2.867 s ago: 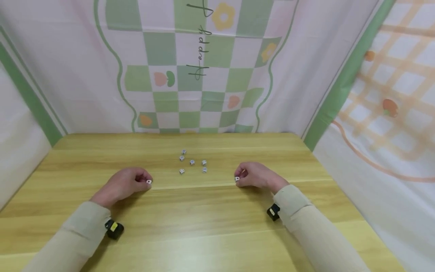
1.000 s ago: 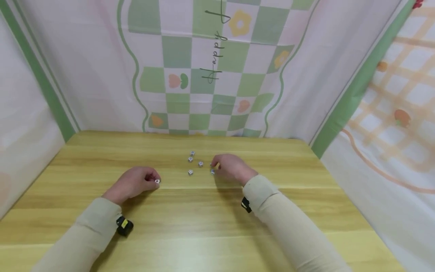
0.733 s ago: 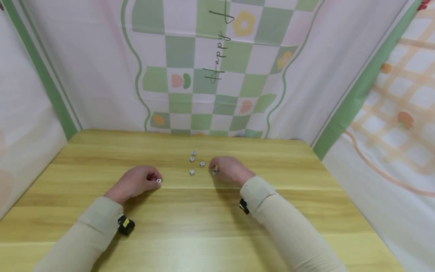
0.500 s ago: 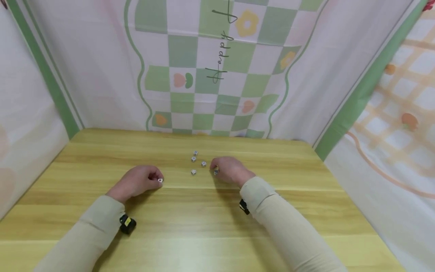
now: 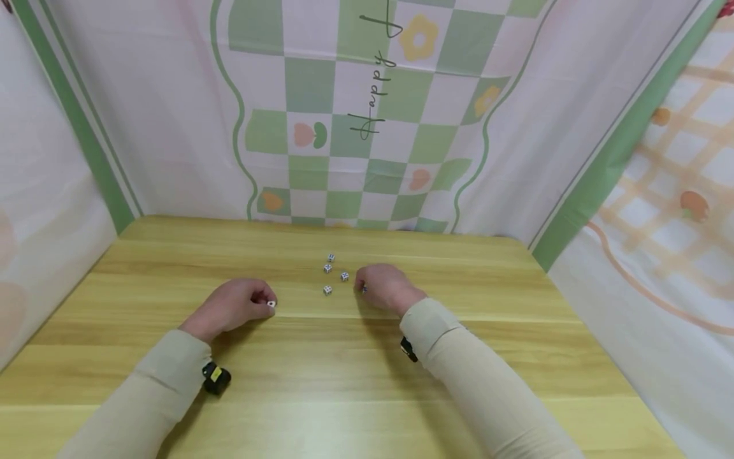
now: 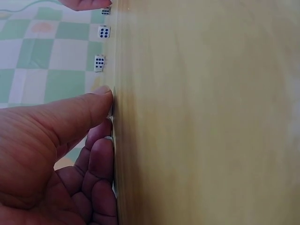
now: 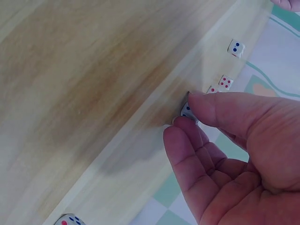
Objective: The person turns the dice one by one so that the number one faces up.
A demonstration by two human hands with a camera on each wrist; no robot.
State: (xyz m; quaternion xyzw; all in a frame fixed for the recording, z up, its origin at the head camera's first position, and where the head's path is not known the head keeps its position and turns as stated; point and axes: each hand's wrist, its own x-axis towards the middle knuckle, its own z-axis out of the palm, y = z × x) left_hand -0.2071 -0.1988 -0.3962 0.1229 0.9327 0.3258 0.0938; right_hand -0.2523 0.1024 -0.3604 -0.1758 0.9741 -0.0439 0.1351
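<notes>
My left hand [image 5: 232, 307] rests at the left of the wooden table [image 5: 321, 376], pinching a white die [image 5: 272, 305] between thumb and fingertips. The left wrist view mostly hides that die behind the thumb [image 6: 89, 110]. Right of the loose dice, my right hand [image 5: 387, 287] is low over the table. Its thumb and fingers pinch a white die with blue dots [image 7: 186, 111]; whether a second die is under the fingers I cannot tell. Nearby on the left lie loose dice, among them a near one [image 5: 327, 291] and one closest to the right hand [image 5: 345, 276].
Two more dice, a middle one [image 5: 327, 268] and a farthest one [image 5: 331, 257], lie toward the back. Another die [image 7: 70, 219] sits apart, mostly hidden by the right sleeve [image 5: 459, 357] in the head view. A checkered cloth [image 5: 344, 127] hangs behind the table.
My right hand has moved left from the table's right side to the dice, leaving one die behind, and its fingers have closed on another. My left hand keeps its die in place.
</notes>
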